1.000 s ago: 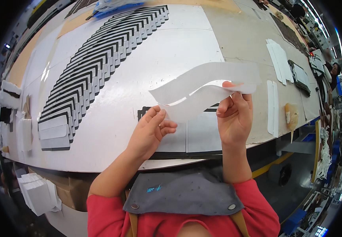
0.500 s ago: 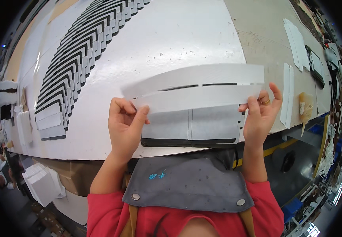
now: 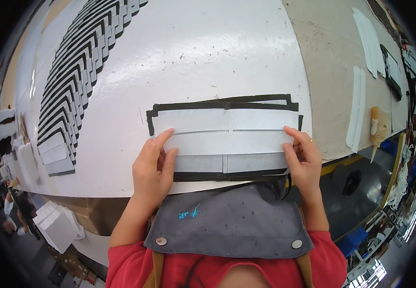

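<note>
A white slitted sheet (image 3: 198, 143), long and narrow, lies over a grey panel with a black border (image 3: 196, 164). Two long slits run across the sheet, split by a small bridge at the middle. My left hand (image 3: 154, 161) holds the sheet's left end, index finger on top and thumb at the edge, other fingers curled. At the right end my right hand (image 3: 304, 156) grips it the same way between thumb and index finger. More black-edged panels (image 3: 261, 98) stick out slightly askew beneath. The undersides of both fingertips are hidden.
Along the left of the white table (image 3: 179, 67) runs a long overlapping row of black-edged pieces (image 3: 80, 72). To the right lie white strips (image 3: 356, 110) and a yellowish glue bottle (image 3: 377, 124). White stacks (image 3: 56, 223) stand below the table's left edge.
Both hands have lowered the white sheet from above the panel onto it. It was raised and bowed before; now it lies flat, and the panels' black upper edges show behind it.
</note>
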`<state>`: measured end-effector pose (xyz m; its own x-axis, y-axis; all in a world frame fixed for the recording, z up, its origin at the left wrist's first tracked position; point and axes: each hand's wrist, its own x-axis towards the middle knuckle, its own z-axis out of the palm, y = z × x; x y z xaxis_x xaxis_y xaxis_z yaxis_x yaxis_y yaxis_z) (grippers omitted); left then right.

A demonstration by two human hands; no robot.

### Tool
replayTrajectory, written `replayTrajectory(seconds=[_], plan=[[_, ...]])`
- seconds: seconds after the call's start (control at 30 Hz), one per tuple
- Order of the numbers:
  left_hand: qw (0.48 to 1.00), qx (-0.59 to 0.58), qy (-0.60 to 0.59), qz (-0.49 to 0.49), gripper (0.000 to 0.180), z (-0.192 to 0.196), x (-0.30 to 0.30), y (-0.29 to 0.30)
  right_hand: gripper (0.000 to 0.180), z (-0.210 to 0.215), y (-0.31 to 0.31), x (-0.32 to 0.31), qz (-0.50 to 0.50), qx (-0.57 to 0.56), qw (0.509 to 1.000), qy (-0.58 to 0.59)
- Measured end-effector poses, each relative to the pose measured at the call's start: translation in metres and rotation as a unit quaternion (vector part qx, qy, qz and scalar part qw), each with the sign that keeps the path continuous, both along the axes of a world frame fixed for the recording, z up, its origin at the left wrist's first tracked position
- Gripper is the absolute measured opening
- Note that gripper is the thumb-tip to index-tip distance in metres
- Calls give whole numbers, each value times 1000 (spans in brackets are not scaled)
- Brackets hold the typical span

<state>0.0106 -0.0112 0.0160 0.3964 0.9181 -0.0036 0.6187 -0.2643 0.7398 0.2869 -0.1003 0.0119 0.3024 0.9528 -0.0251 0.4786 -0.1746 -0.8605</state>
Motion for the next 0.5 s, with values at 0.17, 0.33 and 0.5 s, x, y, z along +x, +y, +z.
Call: replayTrajectory(seconds=[0.17,0.33,0.5], plan=[[1000,6,17,-14,34,0,2,5,31,1,2,-1,1,-8,1000,-23],[999,0,32,-14,33,4,4,7,30,5,4,-2,10,-14,999,-47],[999,-10,31,-4,33,4,3,8,31,6,7,-5,16,-26,998,-59]])
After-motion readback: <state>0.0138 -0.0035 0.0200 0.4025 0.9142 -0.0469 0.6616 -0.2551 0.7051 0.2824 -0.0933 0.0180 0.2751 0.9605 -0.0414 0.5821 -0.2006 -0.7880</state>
